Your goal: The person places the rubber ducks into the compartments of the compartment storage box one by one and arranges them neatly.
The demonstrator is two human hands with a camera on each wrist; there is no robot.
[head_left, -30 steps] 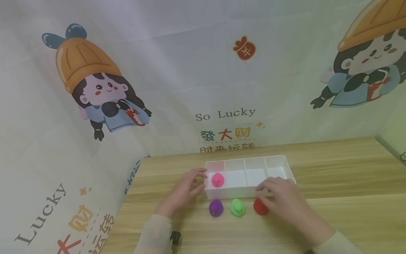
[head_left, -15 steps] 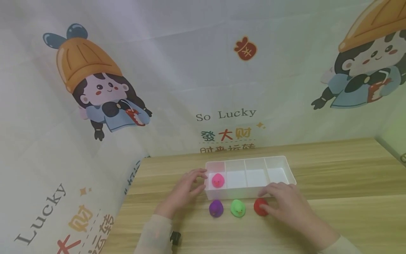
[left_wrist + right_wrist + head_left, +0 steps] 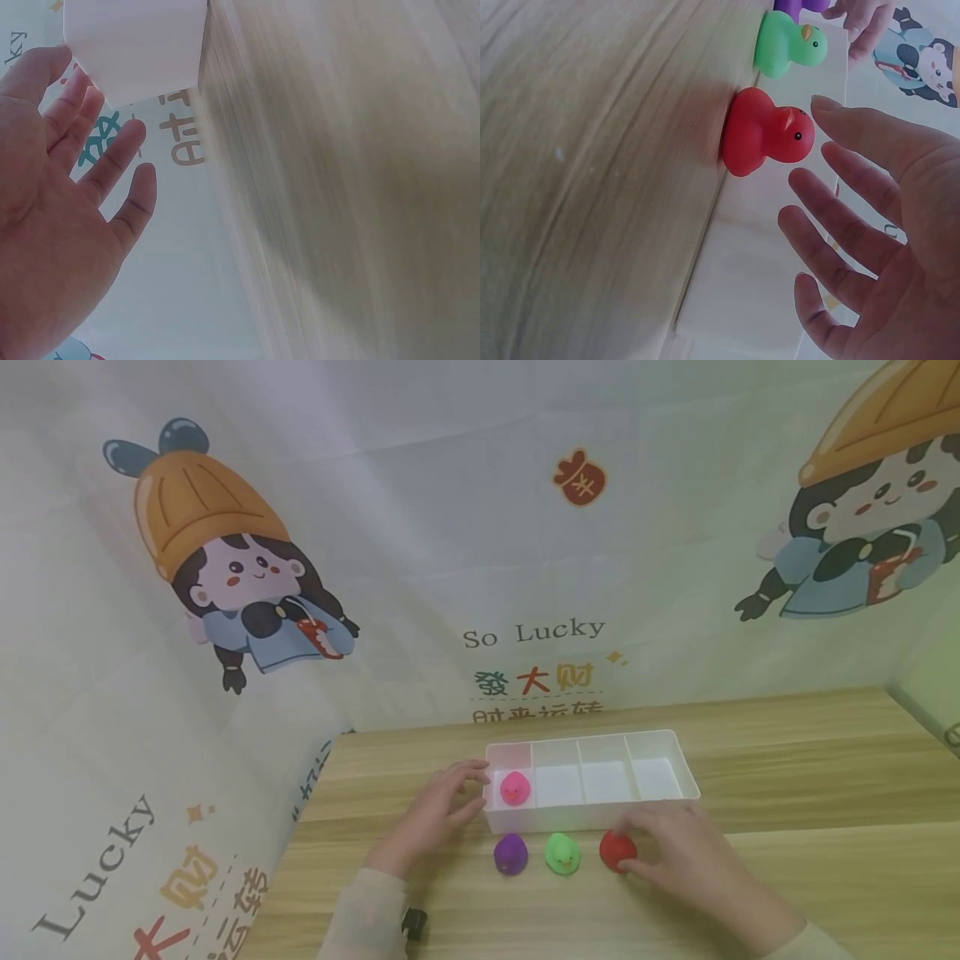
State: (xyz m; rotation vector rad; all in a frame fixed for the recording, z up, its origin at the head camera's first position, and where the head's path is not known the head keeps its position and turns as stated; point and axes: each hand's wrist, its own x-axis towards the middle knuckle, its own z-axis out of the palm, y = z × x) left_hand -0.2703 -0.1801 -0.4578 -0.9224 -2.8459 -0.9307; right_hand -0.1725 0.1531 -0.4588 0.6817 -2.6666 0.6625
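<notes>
A white box with four compartments (image 3: 577, 817) holds a pink duck (image 3: 515, 788) in its leftmost compartment. In front of it stand a purple duck (image 3: 511, 855), a green duck (image 3: 562, 854) and a red duck (image 3: 617, 851). My left hand (image 3: 438, 806) touches the box's left end with its fingertips, fingers spread in the left wrist view. Around the red duck (image 3: 761, 131) my right hand (image 3: 678, 843) lies with thumb and fingers apart; the right wrist view shows a gap between them and the duck.
A small black object (image 3: 414, 924) lies beside my left sleeve. The wooden table (image 3: 795, 777) meets a printed cloth (image 3: 420, 568) with cartoon figures and lettering behind the box and on the left.
My right hand has come down from above the box's right front edge and drawn nearer to me, beside the red duck. The left hand and the ducks have stayed in place.
</notes>
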